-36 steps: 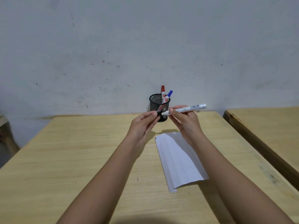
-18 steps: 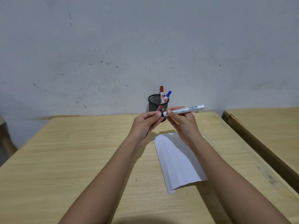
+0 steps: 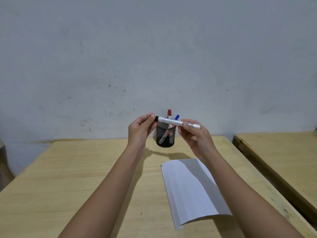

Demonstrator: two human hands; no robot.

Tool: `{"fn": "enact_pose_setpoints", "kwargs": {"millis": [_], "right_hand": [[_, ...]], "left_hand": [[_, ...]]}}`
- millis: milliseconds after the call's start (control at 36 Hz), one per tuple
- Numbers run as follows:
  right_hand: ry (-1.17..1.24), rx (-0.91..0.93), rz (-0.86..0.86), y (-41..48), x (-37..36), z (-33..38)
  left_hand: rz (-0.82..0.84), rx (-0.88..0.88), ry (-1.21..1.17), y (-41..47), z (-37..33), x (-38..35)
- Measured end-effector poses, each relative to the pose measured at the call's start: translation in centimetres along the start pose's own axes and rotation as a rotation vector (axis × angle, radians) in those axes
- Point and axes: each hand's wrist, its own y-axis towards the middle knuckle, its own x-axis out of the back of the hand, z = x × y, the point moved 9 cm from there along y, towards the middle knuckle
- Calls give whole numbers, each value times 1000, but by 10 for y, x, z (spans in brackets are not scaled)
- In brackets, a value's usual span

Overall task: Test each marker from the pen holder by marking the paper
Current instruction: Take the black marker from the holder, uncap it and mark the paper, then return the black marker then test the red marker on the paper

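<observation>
Holding a white marker with a black cap [image 3: 169,120] flat in the air, the left hand [image 3: 139,130] pinches the cap end and the right hand [image 3: 195,134] wraps its fingers around the body, likely so the cap can go on or off. The black mesh pen holder [image 3: 165,136] sits behind at 12 o'clock with a red-capped marker [image 3: 169,113] and a blue-capped marker [image 3: 176,117]. The white folded paper [image 3: 190,189] lies at 5 o'clock on the wooden table [image 3: 68,177].
</observation>
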Motion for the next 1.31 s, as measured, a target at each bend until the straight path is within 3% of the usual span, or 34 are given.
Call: {"fn": "enact_pose_setpoints", "kwargs": {"millis": [167, 417, 556, 694, 833, 972, 1194, 1306], "right_hand": [[-686, 88, 110, 8, -6, 12], [-1222, 134, 227, 36, -22, 6], [-1202, 202, 118, 59, -16, 13], [-945, 241, 2, 80, -12, 22], [-878, 193, -7, 102, -17, 2], [-1046, 151, 2, 118, -21, -26], [-1194, 113, 58, 131, -26, -47], [-1180, 117, -11, 137, -21, -48]], "left_hand": [[40, -154, 193, 12, -30, -14], [195, -292, 567, 28, -37, -56], [216, -316, 871, 46, -21, -46], [223, -143, 1114, 58, 31, -15], [279, -1, 950, 58, 81, -7], [238, 11, 733, 67, 103, -6], [169, 4, 709, 83, 116, 8], [195, -5, 701, 84, 116, 9]]}}
